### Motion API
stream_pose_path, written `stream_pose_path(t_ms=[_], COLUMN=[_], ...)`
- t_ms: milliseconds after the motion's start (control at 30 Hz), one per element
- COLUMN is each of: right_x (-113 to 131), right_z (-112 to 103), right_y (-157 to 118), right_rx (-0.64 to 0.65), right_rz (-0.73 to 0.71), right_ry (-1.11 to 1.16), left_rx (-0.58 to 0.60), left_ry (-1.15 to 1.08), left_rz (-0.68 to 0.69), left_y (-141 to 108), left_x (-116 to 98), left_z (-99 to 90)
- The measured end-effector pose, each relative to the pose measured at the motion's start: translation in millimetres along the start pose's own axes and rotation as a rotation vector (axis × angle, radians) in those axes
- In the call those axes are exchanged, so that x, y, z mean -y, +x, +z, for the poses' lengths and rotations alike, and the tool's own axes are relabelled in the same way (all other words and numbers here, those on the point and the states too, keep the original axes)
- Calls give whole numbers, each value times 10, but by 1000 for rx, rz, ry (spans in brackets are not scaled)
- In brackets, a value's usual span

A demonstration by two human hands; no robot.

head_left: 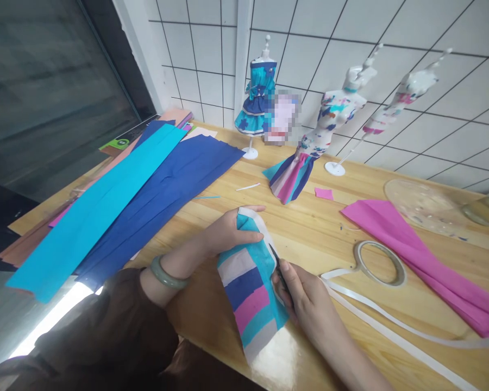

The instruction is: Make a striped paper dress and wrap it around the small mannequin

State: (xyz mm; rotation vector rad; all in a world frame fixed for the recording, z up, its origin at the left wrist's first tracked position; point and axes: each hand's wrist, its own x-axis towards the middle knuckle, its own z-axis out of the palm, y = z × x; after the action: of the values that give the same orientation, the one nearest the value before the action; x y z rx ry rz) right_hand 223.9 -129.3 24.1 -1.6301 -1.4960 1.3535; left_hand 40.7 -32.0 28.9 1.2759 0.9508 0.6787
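Observation:
My left hand point(237, 231) pinches the upper end of a striped crepe-paper piece point(248, 285), its thumb on top. Bands of turquoise, white, dark blue and pink run across the piece, and a white strip point(264, 228) follows its curved upper right edge. Closed in my right hand point(305, 298) is a slim black pointed tool point(277, 260), whose tip meets the paper beside the white strip. My fingers cover most of this tool, so I cannot tell whether it is tweezers or scissors. The piece hangs at a slant over the table's near part.
A roll of double-sided tape point(381, 264) with long white strips lies right, near pink paper point(407, 233). Turquoise paper point(106, 201) and dark blue paper point(179, 184) spread left. A dressed mannequin point(263, 100) and painted mannequins point(330, 117) stand at the back on the wooden table point(212, 217).

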Motion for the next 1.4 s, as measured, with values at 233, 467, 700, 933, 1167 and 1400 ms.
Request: stream_pose_path(t_ms=[233, 467, 700, 933, 1167, 1400], right_x=[-35, -51, -48, -21, 24, 33], right_z=[12, 8, 13, 12, 19, 20], right_y=[19, 17, 30, 2, 3, -18], right_rx=[-8, -18, -17, 22, 39, 47], right_rz=[9, 32, 25, 31, 77, 90], right_ry=[30, 29, 36, 69, 106, 137], left_rx=[-8, -4, 11, 16, -7, 11], left_ry=[-12, -24, -32, -90, -117, -152], left_rz=[-12, -9, -6, -16, -38, -74], left_y=[0, 0, -2, -5, -2, -3], left_x=[-6, -8, 6, -2, -31, -45], left_z=[5, 3, -6, -15, -23, -16])
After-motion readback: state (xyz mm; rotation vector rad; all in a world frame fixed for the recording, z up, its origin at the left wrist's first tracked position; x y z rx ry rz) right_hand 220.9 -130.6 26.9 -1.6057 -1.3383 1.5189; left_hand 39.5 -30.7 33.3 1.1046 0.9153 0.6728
